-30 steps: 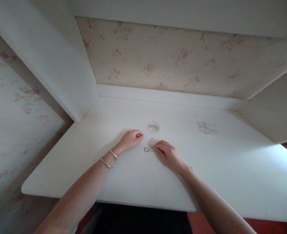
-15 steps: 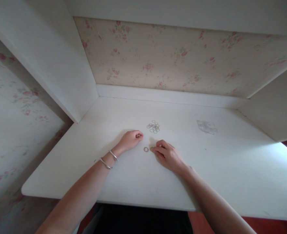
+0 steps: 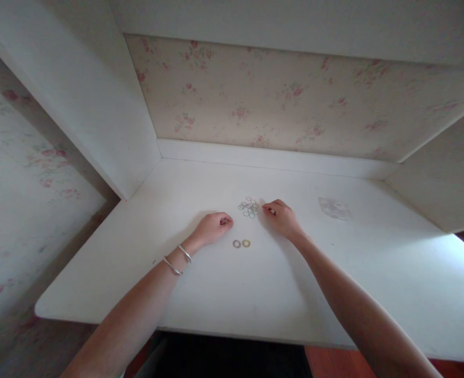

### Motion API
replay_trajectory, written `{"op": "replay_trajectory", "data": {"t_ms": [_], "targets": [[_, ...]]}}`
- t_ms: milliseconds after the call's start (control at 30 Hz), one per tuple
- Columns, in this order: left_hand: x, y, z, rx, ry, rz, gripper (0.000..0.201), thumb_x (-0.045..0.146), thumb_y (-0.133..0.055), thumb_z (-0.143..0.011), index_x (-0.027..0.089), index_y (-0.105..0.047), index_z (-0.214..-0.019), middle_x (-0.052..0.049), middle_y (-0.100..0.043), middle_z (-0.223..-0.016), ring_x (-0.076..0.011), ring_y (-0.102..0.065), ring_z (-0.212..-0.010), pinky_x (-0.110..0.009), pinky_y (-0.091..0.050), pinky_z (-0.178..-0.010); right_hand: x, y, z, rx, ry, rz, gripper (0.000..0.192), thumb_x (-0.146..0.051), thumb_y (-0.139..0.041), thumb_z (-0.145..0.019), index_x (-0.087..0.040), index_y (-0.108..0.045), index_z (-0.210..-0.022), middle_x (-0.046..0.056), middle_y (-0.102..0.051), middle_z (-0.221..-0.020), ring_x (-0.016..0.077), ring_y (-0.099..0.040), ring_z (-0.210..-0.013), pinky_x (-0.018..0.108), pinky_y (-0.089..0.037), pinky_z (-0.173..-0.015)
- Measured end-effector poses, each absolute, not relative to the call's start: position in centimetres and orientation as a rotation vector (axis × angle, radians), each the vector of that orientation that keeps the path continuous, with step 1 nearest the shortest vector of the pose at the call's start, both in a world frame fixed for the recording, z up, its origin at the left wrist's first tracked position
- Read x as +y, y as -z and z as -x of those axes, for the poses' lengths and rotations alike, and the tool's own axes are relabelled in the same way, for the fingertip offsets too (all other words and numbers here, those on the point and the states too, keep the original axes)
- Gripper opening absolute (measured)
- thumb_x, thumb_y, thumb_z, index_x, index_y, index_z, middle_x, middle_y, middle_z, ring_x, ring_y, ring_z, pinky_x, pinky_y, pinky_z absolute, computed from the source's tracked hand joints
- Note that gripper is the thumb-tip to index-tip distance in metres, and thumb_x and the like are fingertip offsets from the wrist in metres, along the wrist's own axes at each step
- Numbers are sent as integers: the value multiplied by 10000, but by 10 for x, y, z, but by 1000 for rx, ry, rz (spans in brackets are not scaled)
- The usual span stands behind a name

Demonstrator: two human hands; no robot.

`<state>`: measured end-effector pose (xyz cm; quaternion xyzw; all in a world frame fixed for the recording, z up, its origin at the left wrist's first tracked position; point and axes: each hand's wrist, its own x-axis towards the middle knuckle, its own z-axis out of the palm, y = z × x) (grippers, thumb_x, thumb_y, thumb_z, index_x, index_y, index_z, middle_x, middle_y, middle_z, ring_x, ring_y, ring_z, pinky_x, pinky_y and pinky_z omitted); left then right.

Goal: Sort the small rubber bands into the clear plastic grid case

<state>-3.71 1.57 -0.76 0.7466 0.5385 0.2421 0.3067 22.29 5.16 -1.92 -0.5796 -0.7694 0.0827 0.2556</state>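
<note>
A loose pile of thin pale loops that look like rubber bands (image 3: 249,208) lies on the white desk. Just to its right is my right hand (image 3: 282,218), with thumb and fingertips drawn together in a pinch; whether anything is between them is too small to tell. On the left, my left hand (image 3: 215,228) rests curled on the desk, its fingers closed around something small that I cannot make out. Below and between the hands lie a brownish-pink ring (image 3: 237,244) and a yellow ring (image 3: 246,243), side by side.
A crumpled clear plastic bag (image 3: 334,208) lies farther right on the white desk (image 3: 200,294). A low white ledge (image 3: 279,159) runs along the back, below flowered wallpaper. White panels stand at both sides. Two silver bangles (image 3: 173,265) are on my left wrist.
My right hand has left the yellow ring, which now shows fully beside the brownish-pink one, and has moved up to the right edge of the loop pile. My left hand has stayed in place.
</note>
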Motion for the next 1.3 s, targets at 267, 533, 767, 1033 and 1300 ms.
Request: {"op": "replay_trajectory", "data": {"t_ms": [267,533,767,1033,1300], "targets": [[15,9,38,1405,-662,-1933,240,329,-514,-814,197,-692,-905,-18,-713,-887,-151,-639,-801,-236,-468,-724,91,13,-220,-2354,-156,1562,296,-237,-436,-904,-276,-673,-1077,50,-619,-1017,157,-588,-823,251,-422,-717],[14,8,38,1416,-650,-1952,248,335,-508,-815,196,-692,-905,-28,-714,-890,-155,-639,-800,-233,-474,-714,107,5,-227,-2555,-157,1498,269,-385,-472,-903,-318,-696,-1037,32,-612,-1067,156,-596,-836,251,-426,-722],[15,8,36,1417,-641,-1956,251,339,-505,-816,202,-692,-913,-28,-715,-914,-159,-640,-830,-236,-472,-736,82,3,-243,-2435,-53,1575,260,-335,-463,-906,-278,-714,-941,31,-643,-1031,168,-600,-824,264,-415,-684],[13,4,35,1435,-623,-2011,247,330,-496,-827,208,-695,-906,-23,-716,-905,-161,-638,-814,-244,-457,-724,41,13,-249,-2335,-16,1521,285,-321,-421,-926,-243,-695,-925,53,-650,-993,167,-602,-847,275,-433,-715],[14,4,35,1455,-607,-2014,243,334,-501,-827,212,-696,-907,-16,-716,-888,-159,-638,-791,-242,-459,-711,11,16,-242,-2232,23,1527,302,-315,-402,-929,-229,-692,-925,65,-648,-966,172,-607,-819,292,-450,-724]]}}
